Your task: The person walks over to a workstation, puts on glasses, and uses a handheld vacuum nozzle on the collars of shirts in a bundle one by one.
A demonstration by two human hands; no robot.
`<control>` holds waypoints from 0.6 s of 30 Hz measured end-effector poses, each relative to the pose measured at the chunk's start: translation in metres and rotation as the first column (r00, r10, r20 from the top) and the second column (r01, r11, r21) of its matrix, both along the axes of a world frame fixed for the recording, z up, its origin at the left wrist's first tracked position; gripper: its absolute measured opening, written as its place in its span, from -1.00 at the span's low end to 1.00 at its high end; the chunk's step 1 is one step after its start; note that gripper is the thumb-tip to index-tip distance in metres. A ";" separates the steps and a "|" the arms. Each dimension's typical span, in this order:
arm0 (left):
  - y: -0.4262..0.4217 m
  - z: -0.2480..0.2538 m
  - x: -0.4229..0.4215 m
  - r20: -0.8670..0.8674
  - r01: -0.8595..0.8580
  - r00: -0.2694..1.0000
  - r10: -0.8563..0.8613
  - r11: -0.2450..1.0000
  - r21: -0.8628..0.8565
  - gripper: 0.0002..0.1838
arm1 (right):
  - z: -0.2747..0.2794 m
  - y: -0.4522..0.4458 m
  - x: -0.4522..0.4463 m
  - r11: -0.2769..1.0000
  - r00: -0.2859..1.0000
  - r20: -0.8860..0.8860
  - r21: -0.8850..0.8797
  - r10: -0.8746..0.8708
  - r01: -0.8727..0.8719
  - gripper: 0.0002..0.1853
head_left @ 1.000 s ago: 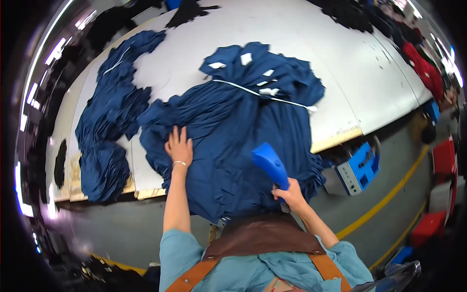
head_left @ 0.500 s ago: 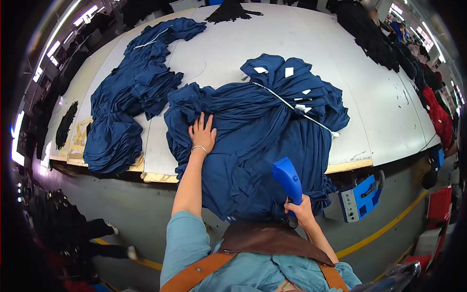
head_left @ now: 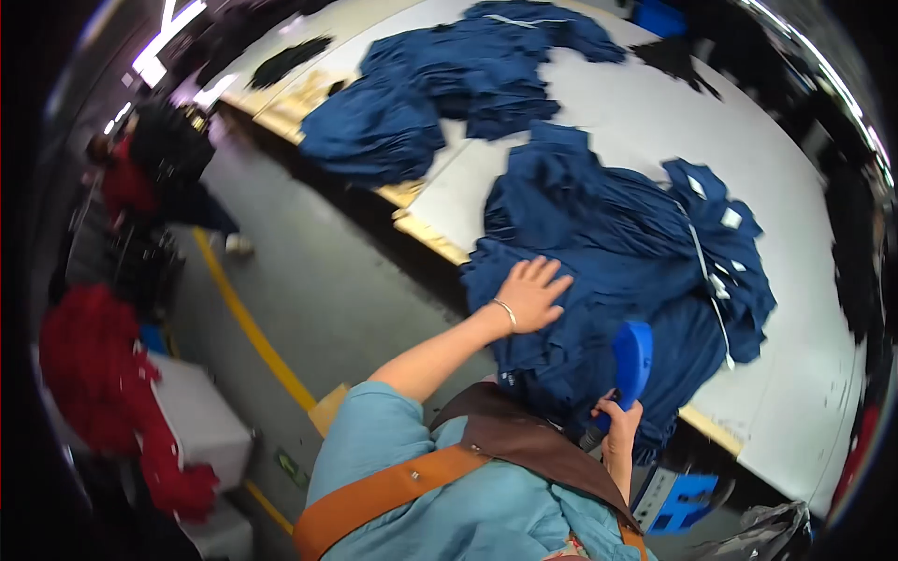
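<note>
A bundle of dark blue garments (head_left: 608, 215) lies on the white table and hangs over its near edge. A pale tie strip (head_left: 700, 257) crosses the bundle, with white labels (head_left: 731, 218) on the fabric to the right of it. My left hand (head_left: 531, 297) rests flat on the cloth, fingers spread. In my right hand (head_left: 619, 426), close to my apron, is a blue handheld tool (head_left: 633, 360) with a broad curved head. Its head points up over the garments; the lower end is partly hidden by my fingers.
Another blue garment pile (head_left: 449, 79) lies farther back on the table (head_left: 645, 117). Below the near edge at right is a blue box with a panel (head_left: 678, 502). Red cloth (head_left: 89, 374) covers a white bin (head_left: 201, 416) at left. A person (head_left: 168, 150) is beyond.
My view has swung left, so the table appears tilted. My left hand has moved down the bundle toward its near edge. The right hand still holds the blue tool.
</note>
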State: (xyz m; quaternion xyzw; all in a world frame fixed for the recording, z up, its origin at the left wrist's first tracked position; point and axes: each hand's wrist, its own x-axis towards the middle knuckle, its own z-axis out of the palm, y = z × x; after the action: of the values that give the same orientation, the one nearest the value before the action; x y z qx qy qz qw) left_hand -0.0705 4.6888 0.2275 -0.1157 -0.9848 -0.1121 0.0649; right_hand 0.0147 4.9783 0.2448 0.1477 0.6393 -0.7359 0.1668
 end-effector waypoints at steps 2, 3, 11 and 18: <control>0.008 -0.007 0.019 0.005 -0.066 0.998 0.066 0.997 0.028 -0.36 | -0.001 -0.001 -0.005 1.000 1.000 0.006 0.003 0.002 -0.002 -0.87; 0.009 -0.014 0.026 -0.037 -0.075 0.996 0.077 0.996 0.043 -0.34 | -0.002 -0.002 -0.007 1.000 1.000 0.000 -0.004 0.005 -0.005 -0.87; -0.006 -0.014 0.053 -0.085 -0.482 0.858 0.507 0.851 0.211 -0.19 | 0.004 -0.004 -0.019 1.000 0.999 -0.049 0.006 0.021 -0.021 -0.86; -0.021 -0.054 0.050 0.126 -0.609 0.745 0.655 0.592 0.527 -0.11 | 0.004 0.003 -0.015 0.998 0.997 -0.063 0.020 0.053 -0.052 -0.84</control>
State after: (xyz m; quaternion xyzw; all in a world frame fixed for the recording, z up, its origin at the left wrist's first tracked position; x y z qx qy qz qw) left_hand -0.0207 4.6675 0.1738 0.2595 -0.8848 -0.3476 0.1701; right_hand -0.0006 4.9812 0.2488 0.1088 0.6547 -0.7297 0.1643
